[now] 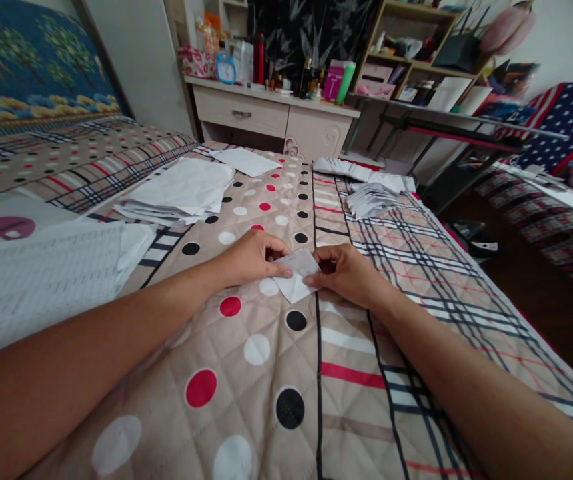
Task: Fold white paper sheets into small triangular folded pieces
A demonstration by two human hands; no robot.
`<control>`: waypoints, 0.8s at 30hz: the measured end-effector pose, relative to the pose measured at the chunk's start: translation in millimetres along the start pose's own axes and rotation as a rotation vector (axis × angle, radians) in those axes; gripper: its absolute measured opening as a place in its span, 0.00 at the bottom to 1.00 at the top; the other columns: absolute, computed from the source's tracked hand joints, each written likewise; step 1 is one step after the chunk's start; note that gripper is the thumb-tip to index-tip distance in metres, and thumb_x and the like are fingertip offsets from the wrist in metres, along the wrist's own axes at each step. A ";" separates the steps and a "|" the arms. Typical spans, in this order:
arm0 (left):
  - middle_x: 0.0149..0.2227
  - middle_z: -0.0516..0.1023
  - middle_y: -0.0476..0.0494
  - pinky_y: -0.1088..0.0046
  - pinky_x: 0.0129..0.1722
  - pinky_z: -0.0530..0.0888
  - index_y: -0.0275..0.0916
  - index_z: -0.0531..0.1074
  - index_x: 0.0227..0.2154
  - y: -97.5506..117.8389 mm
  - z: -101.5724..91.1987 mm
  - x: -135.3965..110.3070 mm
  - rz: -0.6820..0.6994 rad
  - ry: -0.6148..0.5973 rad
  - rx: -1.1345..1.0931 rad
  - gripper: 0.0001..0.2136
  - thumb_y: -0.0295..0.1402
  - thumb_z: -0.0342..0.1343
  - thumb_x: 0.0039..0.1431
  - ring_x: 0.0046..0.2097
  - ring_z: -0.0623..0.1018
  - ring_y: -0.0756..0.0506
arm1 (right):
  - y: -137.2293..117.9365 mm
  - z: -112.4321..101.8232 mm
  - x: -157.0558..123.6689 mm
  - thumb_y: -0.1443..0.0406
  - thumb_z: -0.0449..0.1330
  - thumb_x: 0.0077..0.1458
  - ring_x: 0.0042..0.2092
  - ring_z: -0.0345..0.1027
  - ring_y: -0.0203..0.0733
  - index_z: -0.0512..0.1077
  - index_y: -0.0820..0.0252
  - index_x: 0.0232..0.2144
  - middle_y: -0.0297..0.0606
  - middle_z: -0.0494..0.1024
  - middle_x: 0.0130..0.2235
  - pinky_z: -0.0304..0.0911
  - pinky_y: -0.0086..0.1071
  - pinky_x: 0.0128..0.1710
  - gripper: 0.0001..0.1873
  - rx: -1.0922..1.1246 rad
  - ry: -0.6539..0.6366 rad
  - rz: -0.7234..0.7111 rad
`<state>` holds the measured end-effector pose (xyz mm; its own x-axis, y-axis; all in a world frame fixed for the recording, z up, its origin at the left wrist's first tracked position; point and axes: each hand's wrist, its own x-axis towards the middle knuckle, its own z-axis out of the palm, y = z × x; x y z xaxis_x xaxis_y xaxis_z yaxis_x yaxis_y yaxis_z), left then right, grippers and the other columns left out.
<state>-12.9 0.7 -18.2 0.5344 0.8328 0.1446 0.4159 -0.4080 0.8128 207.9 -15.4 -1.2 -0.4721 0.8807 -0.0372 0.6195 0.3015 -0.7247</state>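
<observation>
A small folded piece of white paper (pixel 296 285), with faint marks on its upper part, is held between my two hands just over the dotted bedspread (pixel 236 343). My left hand (pixel 255 259) pinches its left edge, thumb on top and fingers curled. On the right edge, my right hand (pixel 342 272) grips in the same way, its thumb pressed on the paper. The fingertips beneath the paper are hidden. Beyond my right hand lies a stack of folded papers (pixel 372 200). A pile of flat white sheets (pixel 179 190) rests beyond my left hand.
Printed sheets (pixel 51 273) lie by my left forearm. One loose sheet (pixel 246 161) and a long crumpled white packet (pixel 361 172) are near the bed's far end. Behind stands a white dresser (pixel 246 113) with bottles and a blue clock (pixel 225 69). The bed's edge drops off at right.
</observation>
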 end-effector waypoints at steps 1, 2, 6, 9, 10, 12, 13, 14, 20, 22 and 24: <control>0.23 0.72 0.53 0.79 0.24 0.61 0.35 0.78 0.29 -0.7 -0.3 0.1 -0.005 0.005 -0.016 0.08 0.34 0.65 0.47 0.25 0.67 0.54 | -0.7 0.7 -0.6 0.62 0.66 0.45 0.27 0.58 0.33 0.74 0.60 0.30 0.29 0.69 0.25 0.50 0.27 0.26 0.09 0.004 0.019 -0.006; 0.23 0.72 0.53 0.79 0.23 0.61 0.35 0.78 0.29 -1.3 -0.5 0.3 -0.011 0.008 -0.036 0.08 0.34 0.64 0.47 0.24 0.66 0.54 | -1.8 1.2 -1.1 0.63 0.66 0.45 0.27 0.58 0.33 0.75 0.60 0.31 0.29 0.69 0.25 0.51 0.27 0.26 0.09 0.005 0.041 -0.014; 0.23 0.75 0.52 0.80 0.23 0.62 0.35 0.78 0.29 -2.8 -2.7 1.2 -0.032 0.033 -0.114 0.06 0.30 0.64 0.46 0.24 0.68 0.54 | -5.6 1.3 -2.0 0.65 0.66 0.45 0.26 0.56 0.32 0.75 0.61 0.30 0.27 0.67 0.23 0.51 0.27 0.26 0.07 0.005 0.067 -0.041; 0.25 0.77 0.50 0.79 0.25 0.66 0.35 0.79 0.29 -2.8 -6.2 1.0 -0.011 0.038 -0.098 0.06 0.27 0.65 0.44 0.25 0.71 0.53 | -5.9 1.0 -2.3 0.66 0.65 0.47 0.25 0.56 0.31 0.75 0.62 0.27 0.28 0.67 0.22 0.51 0.27 0.25 0.04 0.018 0.046 -0.069; 0.25 0.77 0.50 0.79 0.26 0.66 0.35 0.79 0.29 -2.4 -7.6 0.6 0.001 0.033 -0.080 0.06 0.26 0.64 0.44 0.25 0.71 0.53 | -5.8 1.0 -2.5 0.67 0.64 0.47 0.25 0.57 0.31 0.75 0.62 0.26 0.28 0.68 0.23 0.51 0.27 0.25 0.03 0.016 0.045 -0.085; 0.24 0.78 0.50 0.79 0.26 0.67 0.35 0.79 0.28 -1.1 -10.6 -0.7 0.023 0.013 -0.040 0.05 0.25 0.64 0.46 0.25 0.72 0.53 | -5.8 0.7 -2.8 0.68 0.64 0.47 0.26 0.59 0.32 0.74 0.62 0.24 0.30 0.70 0.24 0.52 0.27 0.26 0.03 0.000 0.051 -0.131; 0.25 0.78 0.50 0.79 0.27 0.68 0.35 0.79 0.28 -0.3 -12.2 -1.6 0.039 0.003 -0.020 0.04 0.24 0.63 0.46 0.26 0.72 0.53 | -6.1 0.4 -3.0 0.69 0.63 0.48 0.27 0.61 0.32 0.74 0.62 0.24 0.31 0.71 0.26 0.54 0.27 0.27 0.03 -0.012 0.049 -0.162; 0.25 0.78 0.49 0.79 0.28 0.69 0.36 0.79 0.27 0.5 -13.8 -2.5 0.062 -0.010 0.001 0.04 0.23 0.63 0.47 0.27 0.74 0.53 | -6.7 0.0 -3.2 0.71 0.62 0.48 0.29 0.64 0.33 0.75 0.62 0.24 0.33 0.73 0.28 0.56 0.27 0.29 0.03 -0.028 0.042 -0.196; 0.28 0.80 0.48 0.78 0.32 0.71 0.37 0.80 0.27 4.3 -18.2 -6.7 0.243 -0.040 0.116 0.05 0.22 0.61 0.50 0.30 0.77 0.52 | -13.5 -3.2 -4.0 0.76 0.57 0.51 0.35 0.68 0.36 0.79 0.59 0.29 0.36 0.77 0.34 0.57 0.27 0.34 0.13 -0.264 -0.023 -0.296; 0.27 0.80 0.48 0.79 0.30 0.70 0.37 0.80 0.27 4.1 -16.4 -7.2 0.245 0.003 0.162 0.05 0.22 0.61 0.49 0.28 0.76 0.52 | -13.7 -3.5 -3.5 0.76 0.57 0.50 0.34 0.68 0.36 0.79 0.60 0.28 0.36 0.77 0.33 0.56 0.28 0.33 0.12 -0.331 -0.017 -0.301; 0.27 0.80 0.48 0.79 0.28 0.69 0.36 0.80 0.28 2.8 -13.5 -7.2 0.215 0.071 0.186 0.04 0.23 0.63 0.47 0.27 0.75 0.53 | -11.3 -3.3 -2.4 0.75 0.60 0.49 0.31 0.66 0.35 0.77 0.61 0.25 0.35 0.75 0.29 0.54 0.28 0.31 0.08 -0.341 0.029 -0.268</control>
<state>-25.5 -1.4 -9.4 0.5746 0.7411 0.3473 0.4301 -0.6345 0.6422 204.1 -19.7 9.4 -0.6301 0.7631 0.1440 0.6514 0.6203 -0.4368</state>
